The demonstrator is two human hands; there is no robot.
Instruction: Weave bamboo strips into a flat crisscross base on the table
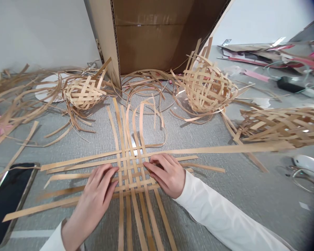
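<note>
Flat on the grey table lies a loosely woven mat of bamboo strips, its long loose ends reaching out on all sides. My left hand is at the mat's left edge, fingers bent and closed on the crosswise strips. At the right edge, my right hand pinches the strips between thumb and fingertips. One longer strip crosses the upper part of the mat and runs far to the right. The parts of the strips under my fingers are hidden.
A cardboard box stands behind the mat. Woven bamboo pieces sit around it: a small one at left, a rounder one and a long one at right. A phone lies at left, a white mouse at right.
</note>
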